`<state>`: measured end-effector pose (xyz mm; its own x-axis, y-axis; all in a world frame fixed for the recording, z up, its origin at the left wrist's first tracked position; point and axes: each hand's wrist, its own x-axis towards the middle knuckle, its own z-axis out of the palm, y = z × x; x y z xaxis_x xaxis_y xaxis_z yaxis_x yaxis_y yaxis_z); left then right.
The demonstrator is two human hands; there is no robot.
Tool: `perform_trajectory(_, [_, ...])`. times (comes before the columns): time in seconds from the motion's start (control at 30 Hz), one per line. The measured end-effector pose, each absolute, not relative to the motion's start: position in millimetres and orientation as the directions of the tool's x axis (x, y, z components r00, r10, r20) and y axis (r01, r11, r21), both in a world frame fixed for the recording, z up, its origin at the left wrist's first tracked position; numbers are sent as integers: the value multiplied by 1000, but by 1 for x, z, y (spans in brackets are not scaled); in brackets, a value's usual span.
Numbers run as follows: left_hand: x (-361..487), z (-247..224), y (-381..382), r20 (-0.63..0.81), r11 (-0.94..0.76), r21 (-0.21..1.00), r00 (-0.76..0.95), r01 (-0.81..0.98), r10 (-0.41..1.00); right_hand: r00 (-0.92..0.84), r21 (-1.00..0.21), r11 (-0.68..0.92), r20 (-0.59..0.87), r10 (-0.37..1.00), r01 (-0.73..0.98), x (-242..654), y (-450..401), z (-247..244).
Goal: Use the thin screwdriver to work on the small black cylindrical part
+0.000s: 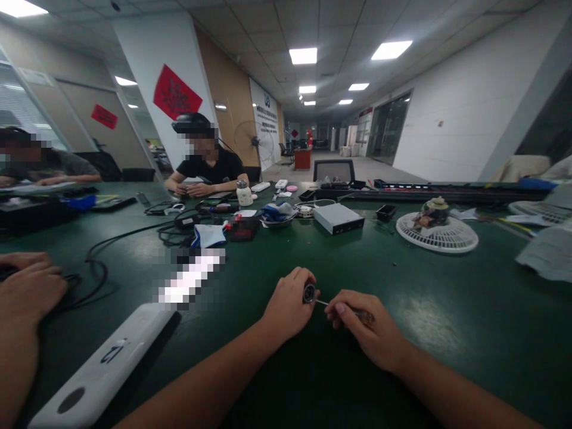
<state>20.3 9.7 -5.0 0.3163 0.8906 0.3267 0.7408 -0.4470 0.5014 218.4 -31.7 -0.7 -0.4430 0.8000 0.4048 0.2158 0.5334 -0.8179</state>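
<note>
My left hand [288, 304] grips a small dark round connector [309, 293] between fingers and thumb, with its open metal-ringed end facing right. My right hand [366, 329] pinches a small screwdriver [326, 304], its handle mostly hidden in my fingers. The thin metal shaft reaches left, and its tip meets the connector's end. Both hands hover just above a dark green table mat [429, 298]. Another person's hand [29, 289] rests at the far left, on a dark cable.
A long white device [102, 363] lies at lower left. Black cables, a silver box [338, 218] and a white round fan [437, 233] sit across the table. A co-worker in a black shirt [208, 167] sits opposite, and another person [31, 161] sits at left.
</note>
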Motion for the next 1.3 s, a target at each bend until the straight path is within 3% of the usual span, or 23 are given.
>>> perform_trajectory(0.3, [20,-4,9,326,-463,488,338,740,883,-400,-788,574,463,791,223,220,-32,2])
perform_trajectory(0.57, [19,-8,10,309,-483,465,376,742,874,-465,-798,549,399,791,249,218,-31,2])
perform_trajectory(1.3, [20,-3,6,277,-528,394,451,752,849,-360,-767,577,473,804,281,221,-33,-1])
